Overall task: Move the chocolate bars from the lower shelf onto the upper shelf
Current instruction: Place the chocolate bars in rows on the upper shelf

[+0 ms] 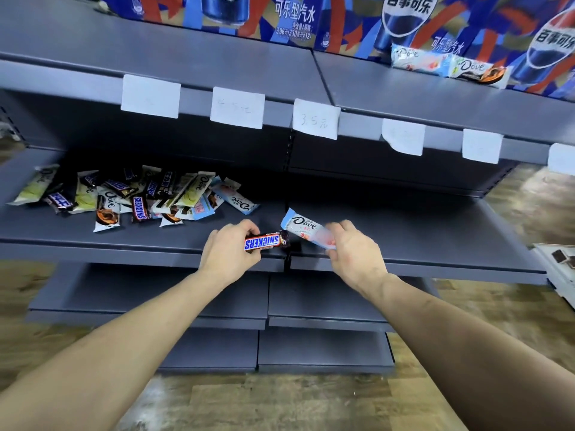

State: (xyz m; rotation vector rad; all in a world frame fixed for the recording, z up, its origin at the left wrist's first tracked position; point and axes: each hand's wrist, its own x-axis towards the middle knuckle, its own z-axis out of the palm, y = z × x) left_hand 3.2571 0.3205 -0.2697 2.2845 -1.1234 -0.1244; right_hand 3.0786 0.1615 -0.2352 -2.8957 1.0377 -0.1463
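A pile of chocolate bars point(130, 194), Dove and Snickers wrappers mixed, lies on the left part of the grey lower shelf point(435, 241). My left hand point(230, 253) grips a Snickers bar point(264, 241) just above that shelf's front edge. Right of it, my right hand point(354, 250) pinches a white and pink Dove bar point(303, 227) by its near end. Two Dove bars point(448, 66) lie side by side at the right of the upper shelf point(193, 54).
Large Pepsi cartons point(280, 17) stand along the back of the upper shelf. White price tags point(314, 119) hang from its front edge. More grey shelves point(311, 306) sit below, over a wooden floor. A white object point(557, 262) shows at the far right.
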